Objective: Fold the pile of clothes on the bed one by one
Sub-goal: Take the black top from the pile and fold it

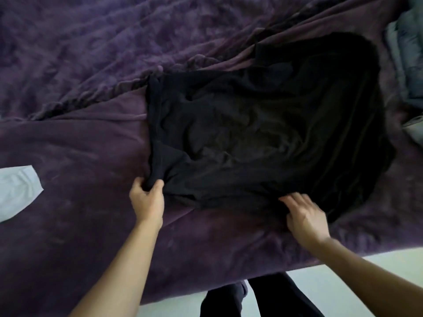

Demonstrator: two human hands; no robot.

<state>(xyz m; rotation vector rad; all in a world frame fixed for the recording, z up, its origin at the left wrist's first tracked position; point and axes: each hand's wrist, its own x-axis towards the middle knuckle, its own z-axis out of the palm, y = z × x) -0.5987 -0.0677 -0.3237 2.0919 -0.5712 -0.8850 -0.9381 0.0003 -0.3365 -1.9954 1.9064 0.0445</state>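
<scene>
Underneath everything lies the purple blanket [68, 156], plush and rumpled; it fills most of the view and ends at the bed's near edge above a pale floor [343, 282]. Spread on it, right of centre, is the black garment [263, 124], the piece being worked on. It lies roughly flat but creased, its near hem close to the bed's edge and its far end running up toward the right. It is too dark to read any seams, so I cannot tell what kind of garment it is. A heap of grey clothes [407, 65] sits just beside it at the far right, and a pale piece [16, 191] lies well apart at the left edge.

The black cloth looks thin, soft and light. It will probably sag and wrinkle wherever it is unsupported, and catch on the plush blanket rather than slide. It is likely best taken at two corners or along a hem and lifted taut rather than dragged.

Both bare forearms reach in from below. The left hand [147, 200] is at the near-left corner, thumb and curled fingers pinching a bunched fold. The right hand [304, 216] lies palm down on the near hem, its fingers [297, 197] spread and fairly straight. It is slightly blurred and seems to press rather than grasp.
</scene>
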